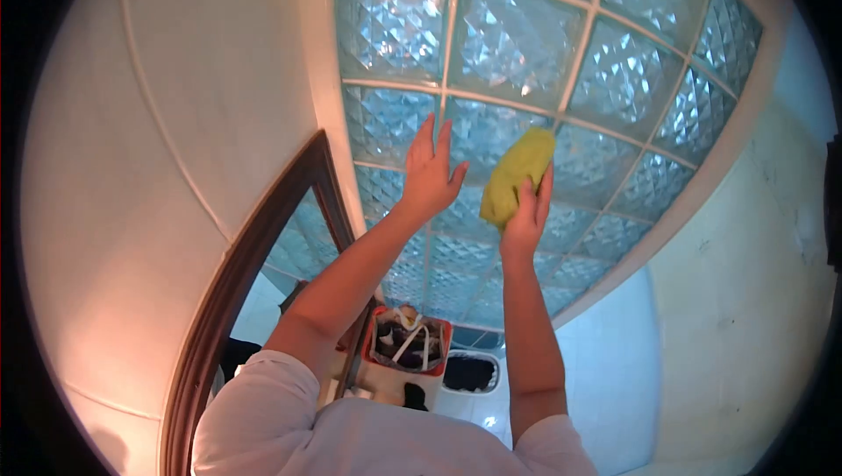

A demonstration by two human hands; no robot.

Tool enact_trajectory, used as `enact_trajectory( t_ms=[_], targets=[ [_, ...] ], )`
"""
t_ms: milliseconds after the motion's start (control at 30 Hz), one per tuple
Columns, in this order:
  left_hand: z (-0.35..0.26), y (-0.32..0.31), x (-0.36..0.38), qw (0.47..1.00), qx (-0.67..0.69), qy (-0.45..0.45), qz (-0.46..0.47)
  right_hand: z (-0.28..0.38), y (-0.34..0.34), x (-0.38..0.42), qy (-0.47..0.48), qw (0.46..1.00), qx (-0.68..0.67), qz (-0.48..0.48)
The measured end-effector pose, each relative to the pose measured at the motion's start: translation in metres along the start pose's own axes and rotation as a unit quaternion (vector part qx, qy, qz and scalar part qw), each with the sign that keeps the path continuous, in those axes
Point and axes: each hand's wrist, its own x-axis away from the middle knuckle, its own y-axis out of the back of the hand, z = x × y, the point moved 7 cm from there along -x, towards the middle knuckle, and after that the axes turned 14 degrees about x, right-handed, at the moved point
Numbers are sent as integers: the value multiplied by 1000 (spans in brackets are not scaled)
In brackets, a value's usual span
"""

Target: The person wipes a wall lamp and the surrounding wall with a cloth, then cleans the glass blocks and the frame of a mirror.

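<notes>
A glass block wall (517,42) with pale grout lines fills the middle of the view. Against it, my left hand (430,174) is raised with its fingers spread, holding nothing. To its right, my right hand (526,217) grips a yellow-green cloth (522,174), thumb on the near side and fingers along its right edge. The bunched cloth overlaps the glass blocks in this view and hides part of them.
A dark wooden-framed mirror (254,274) stands close on the left, beside my left arm. Below are a red-rimmed basket (445,336) full of items and a white tub (497,375) with dark contents. A pale wall (728,301) rises at right.
</notes>
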Motion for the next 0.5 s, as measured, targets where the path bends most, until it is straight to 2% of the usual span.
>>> enact_trajectory(
  t_ms=[33, 67, 167, 233, 333, 367, 433, 500],
  targets=[
    [-4, 5, -19, 1000, -16, -19, -18, 24, -20, -22, 106, 991, 84, -2],
    [-7, 11, -35, 998, -33, -38, -35, 47, -38, -40, 173, 972, 158, -27],
    [-3, 19, -69, 995, -88, -39, -17, 117, -108, -94, 405, 856, 305, -100],
    [6, 15, -73, 994, -92, -54, -5, 136, -162, -125, 472, 758, 444, -75],
    [14, 11, -68, 993, -98, -61, 32, 126, -219, -138, 571, 670, 473, -35],
    [17, 12, -63, 992, -102, -58, 52, 117, -227, -134, 571, 662, 486, -6],
    [33, 7, -54, 988, -116, -57, 88, 73, -248, -113, 626, 541, 538, 163],
    [41, 9, -49, 987, -114, -60, 98, 50, -244, -87, 674, 484, 505, 237]
  ],
)
